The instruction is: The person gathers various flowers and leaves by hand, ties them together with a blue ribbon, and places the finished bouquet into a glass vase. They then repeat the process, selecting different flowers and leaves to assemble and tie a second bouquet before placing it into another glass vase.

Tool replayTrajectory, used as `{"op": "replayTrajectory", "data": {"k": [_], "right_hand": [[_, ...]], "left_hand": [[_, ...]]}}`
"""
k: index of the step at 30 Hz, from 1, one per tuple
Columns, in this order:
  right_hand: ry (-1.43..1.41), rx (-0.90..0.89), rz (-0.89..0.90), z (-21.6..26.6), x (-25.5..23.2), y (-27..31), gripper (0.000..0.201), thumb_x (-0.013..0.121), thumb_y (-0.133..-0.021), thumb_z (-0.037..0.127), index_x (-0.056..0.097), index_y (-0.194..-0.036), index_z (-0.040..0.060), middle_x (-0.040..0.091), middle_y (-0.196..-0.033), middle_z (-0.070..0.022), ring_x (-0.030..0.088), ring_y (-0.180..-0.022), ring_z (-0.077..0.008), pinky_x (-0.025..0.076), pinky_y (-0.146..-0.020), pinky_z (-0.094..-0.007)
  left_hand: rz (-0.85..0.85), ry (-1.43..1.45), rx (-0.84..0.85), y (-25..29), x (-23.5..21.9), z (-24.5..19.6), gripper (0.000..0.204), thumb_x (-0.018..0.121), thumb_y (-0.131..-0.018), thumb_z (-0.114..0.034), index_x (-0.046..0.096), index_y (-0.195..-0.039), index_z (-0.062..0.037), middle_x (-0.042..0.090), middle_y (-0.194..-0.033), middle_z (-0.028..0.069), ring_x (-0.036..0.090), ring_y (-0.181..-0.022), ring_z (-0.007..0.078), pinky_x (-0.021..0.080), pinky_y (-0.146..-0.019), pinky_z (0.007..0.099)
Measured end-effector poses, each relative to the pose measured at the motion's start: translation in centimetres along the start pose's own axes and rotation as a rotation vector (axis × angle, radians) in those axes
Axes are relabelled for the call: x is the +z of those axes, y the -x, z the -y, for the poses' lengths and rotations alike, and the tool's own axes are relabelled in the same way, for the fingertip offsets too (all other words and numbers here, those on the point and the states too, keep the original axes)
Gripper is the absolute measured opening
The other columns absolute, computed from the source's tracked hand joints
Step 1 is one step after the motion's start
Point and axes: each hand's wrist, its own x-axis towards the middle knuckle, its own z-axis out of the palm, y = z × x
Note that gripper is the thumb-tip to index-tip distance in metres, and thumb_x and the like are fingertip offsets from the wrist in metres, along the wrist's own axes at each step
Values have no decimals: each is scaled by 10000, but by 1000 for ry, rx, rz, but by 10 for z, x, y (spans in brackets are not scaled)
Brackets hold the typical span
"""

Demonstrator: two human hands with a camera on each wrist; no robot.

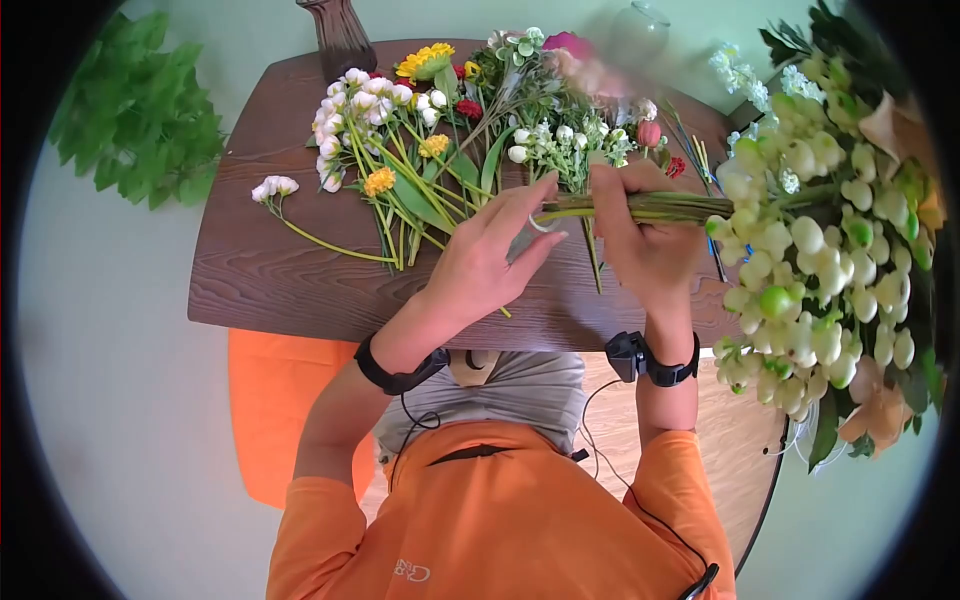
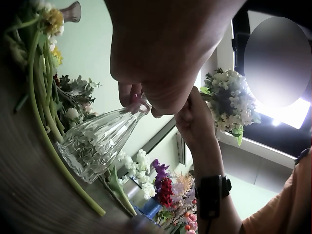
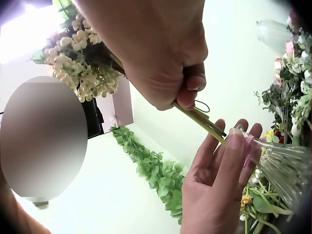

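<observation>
I see, at the dark brown wood-grain table [image 1: 270,275], the left hand [image 1: 482,250] pinching the neck of a clear ribbed-glass vase [image 2: 100,139], and the right hand [image 1: 650,235] gripping the stems [image 1: 700,206] of a white-berried bouquet [image 1: 815,265] beside the vase's mouth. Colourful flowers [image 1: 433,147] lie on this table; green leaves [image 1: 145,120] hang near the pale-green wall [image 1: 240,30].

My orange shirt [image 1: 520,530] bears small pale lettering [image 1: 411,571]. It is too small and blurred for me to read with certainty.
</observation>
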Motion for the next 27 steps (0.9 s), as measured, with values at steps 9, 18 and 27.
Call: {"op": "replayTrajectory", "data": {"k": [9,18,27], "right_hand": [[-73,27,111,4,1,-6,265,677,-997,130,623,-756,33,540,-561,43,477,-509,-16,342,-459,-234],[-47,71,148,-9,10,-12,271,696,-994,184,667,-778,24,517,-579,49,445,-532,-24,337,-468,-243],[-15,197,283,-9,-2,-24,291,726,-957,252,698,-816,-1,565,-533,-43,474,-504,-88,407,-477,-295]], "left_hand": [[-29,10,65,1,4,9,445,764,-848,12,656,-1279,34,662,-1227,186,684,-1041,312,557,-874,353],[-28,-33,31,1,6,3,423,770,-840,11,653,-1243,62,669,-1202,200,692,-1018,315,559,-868,348],[-128,73,-65,12,16,8,422,825,-834,-39,668,-1221,24,738,-1127,151,729,-973,207,580,-858,321]]}}
